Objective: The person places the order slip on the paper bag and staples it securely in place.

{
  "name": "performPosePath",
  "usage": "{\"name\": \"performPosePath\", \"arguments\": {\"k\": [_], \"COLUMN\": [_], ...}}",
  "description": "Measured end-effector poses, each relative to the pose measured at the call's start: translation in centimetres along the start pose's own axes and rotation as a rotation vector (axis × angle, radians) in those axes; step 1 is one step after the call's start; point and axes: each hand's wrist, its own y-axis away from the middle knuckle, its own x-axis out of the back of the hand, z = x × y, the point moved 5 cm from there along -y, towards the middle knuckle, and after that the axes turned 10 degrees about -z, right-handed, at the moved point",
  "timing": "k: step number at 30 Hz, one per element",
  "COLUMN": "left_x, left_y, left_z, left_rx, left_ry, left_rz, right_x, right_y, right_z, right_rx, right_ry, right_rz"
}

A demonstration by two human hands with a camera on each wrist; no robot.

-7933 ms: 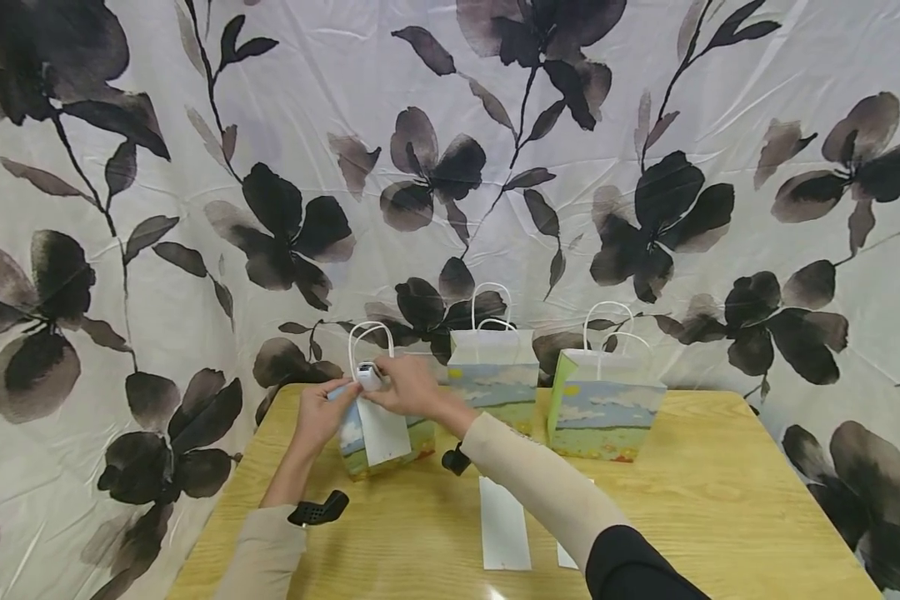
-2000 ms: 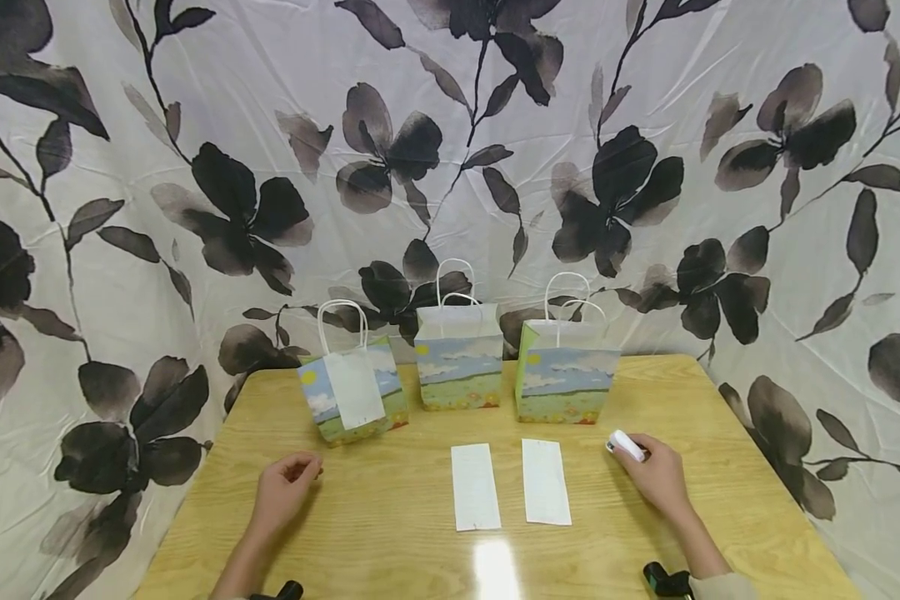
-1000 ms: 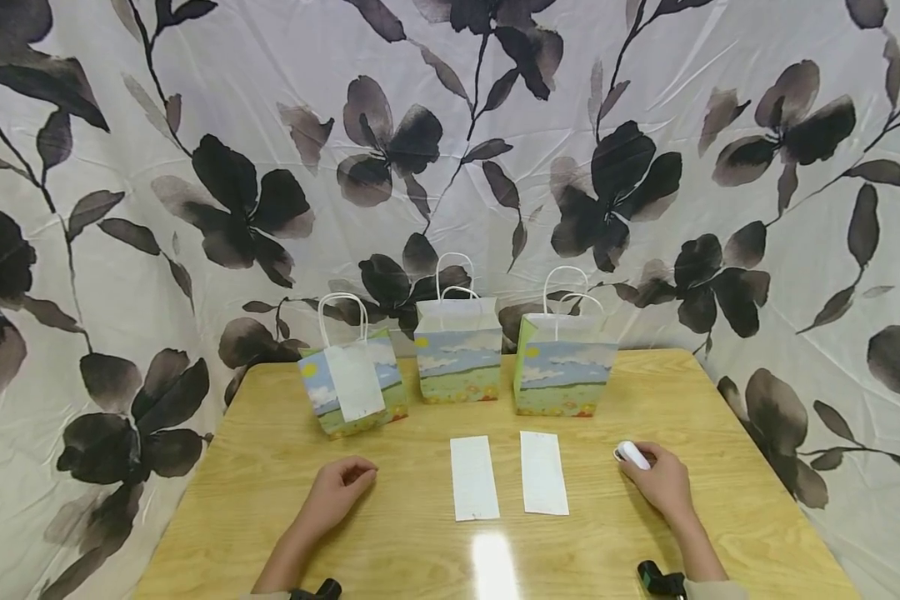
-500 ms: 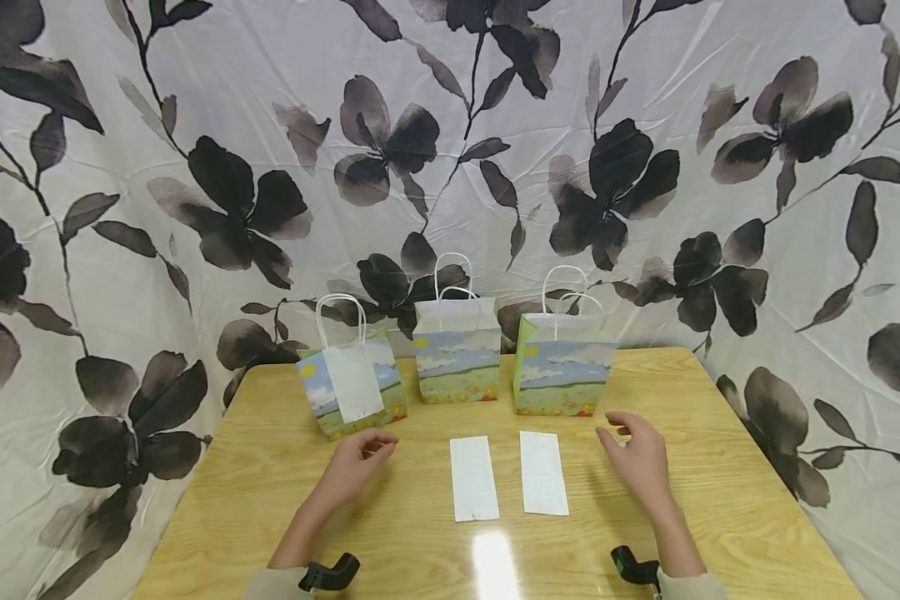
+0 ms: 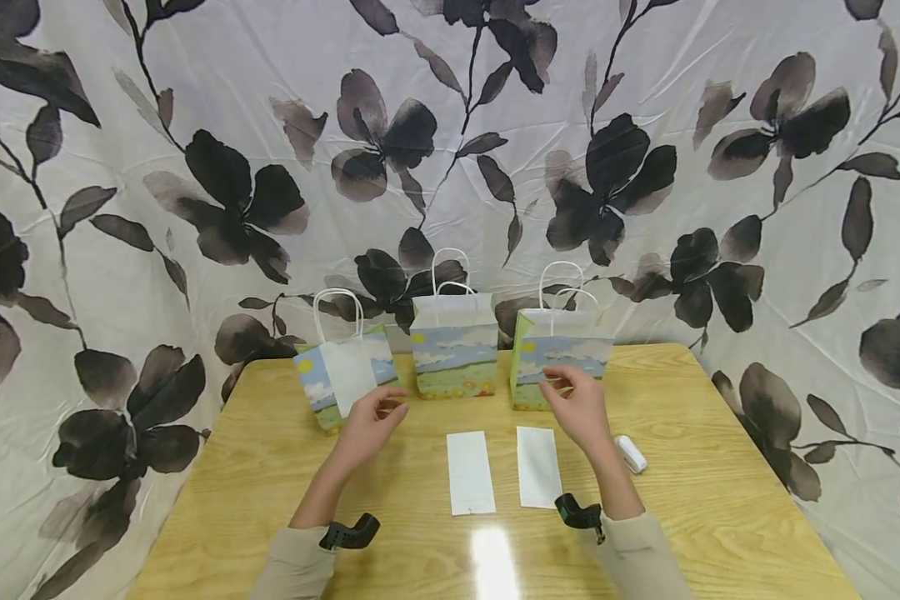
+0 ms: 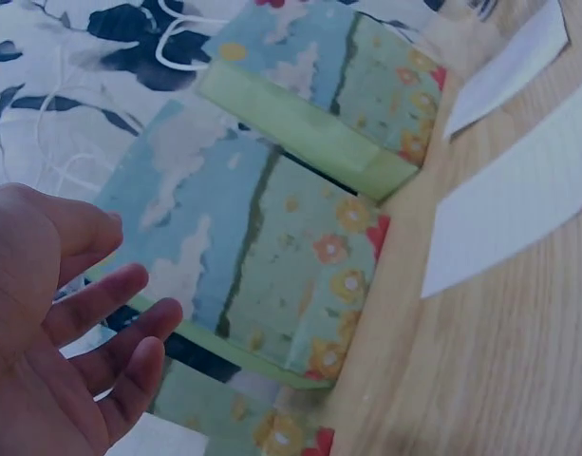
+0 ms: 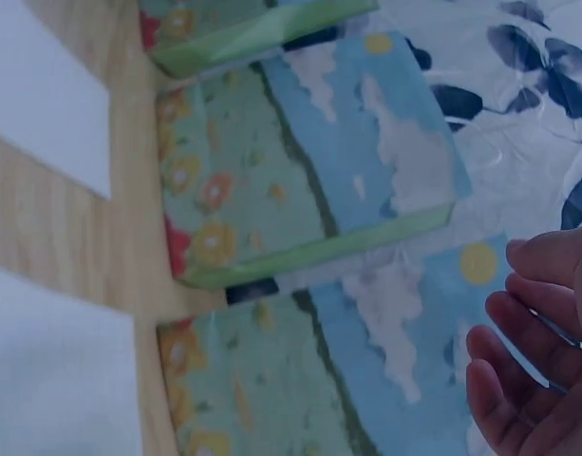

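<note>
Head view: yellow wood-grain worktop (image 5: 735, 500); blue-and-green printed paper bag with white handles (image 5: 313, 387) standing at left, white paper slip (image 5: 347, 372) against its front; matching middle bag (image 5: 456, 358) and right bag (image 5: 562, 346) alongside. Nearer, a flat white rectangular sheet (image 5: 471, 473) and a second sheet (image 5: 538, 468), side by side; small rounded white device (image 5: 631, 455) beyond the right forearm. Left hand (image 5: 371, 427) before the left bag, right hand (image 5: 579, 408) before the right bag. Left wrist: fingers loosely bent, holding nothing. Right wrist, dim: likewise empty; contact with the bag hard to judge.
</note>
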Motion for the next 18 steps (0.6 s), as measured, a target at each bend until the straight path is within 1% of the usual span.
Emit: {"name": "performPosePath", "arguments": {"k": [4, 9, 11, 12, 14, 16, 18], "left_x": [0.2, 0.4, 0.5, 0.5, 0.5, 0.3, 0.2], "left_y": [-0.8, -0.9, -1.1, -1.3, -1.8, -2.6, -3.6], "left_z": [1.2, 4.3, 5.6, 5.9, 6.1, 5.7, 5.0], "left_rx": [0.008, 0.028, 0.020, 0.016, 0.001, -0.028, -0.041], "left_ry": [0.024, 0.057, 0.052, 0.054, 0.059, 0.073, 0.083], "left_rz": [-0.002, -0.017, -0.020, -0.019, -0.010, 0.003, 0.018], "right_x": [-0.9, -2.1, -2.5, -2.7, -3.0, -3.2, -3.4], "right_y": [-1.3, -2.5, -2.9, -3.1, -3.6, -4.0, -4.5], "right_z": [-1.0, -1.9, -2.2, -2.4, -2.7, -2.9, -3.1], "right_rx": [0.044, 0.049, 0.041, 0.040, 0.037, 0.036, 0.039], "right_ry": [-0.032, -0.059, -0.064, -0.068, -0.073, -0.082, -0.093], "right_rz": [0.015, 0.018, 0.021, 0.024, 0.031, 0.037, 0.048]}}
